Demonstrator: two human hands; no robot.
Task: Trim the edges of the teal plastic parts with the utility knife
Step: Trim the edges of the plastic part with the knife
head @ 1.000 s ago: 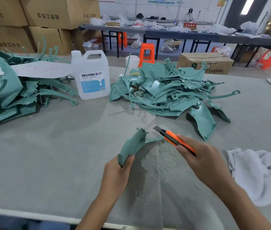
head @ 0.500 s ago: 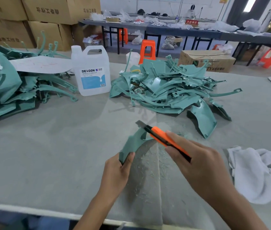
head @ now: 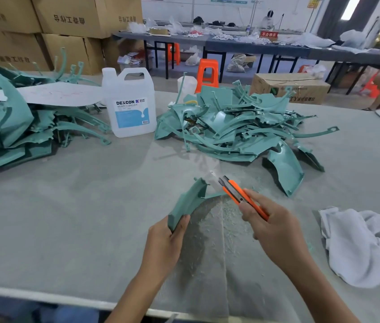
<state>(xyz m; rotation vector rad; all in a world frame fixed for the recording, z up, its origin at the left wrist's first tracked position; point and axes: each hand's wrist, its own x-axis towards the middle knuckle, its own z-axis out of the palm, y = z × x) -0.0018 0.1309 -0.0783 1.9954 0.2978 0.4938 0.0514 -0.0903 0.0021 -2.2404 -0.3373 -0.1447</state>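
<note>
The left hand [head: 165, 243] grips the lower end of a curved teal part [head: 189, 199], thumb on the near face and fingers wrapped behind, holding it tilted up off the counter [head: 79, 217]. The right hand [head: 275, 231] is closed around the orange utility knife [head: 242, 197]. Its blade is extended toward 11 o'clock and lies just beside the part's upper right edge; it is too pale to tell whether it touches.

The part is supported at one end only, so it could flex or twist under the blade. The cut might then gouge the face or skip off the rim. A stroke pulled back toward 7 o'clock would run at the left thumb.

Teal shavings [head: 221, 220] litter the surface beneath both hands. The white cloth [head: 359, 243] at 3 o'clock sits near the right forearm and crowds that side. At 1 o'clock a large heap of parts [head: 231, 127] spreads close, its nearest piece not far from the knife. A plastic jug [head: 129, 103] stands at 11 o'clock, and a second heap [head: 9, 127] lies at 10 o'clock. Most open room lies toward 9 o'clock. The counter's near edge [head: 44, 297] runs at 6 o'clock, under the forearms.
</note>
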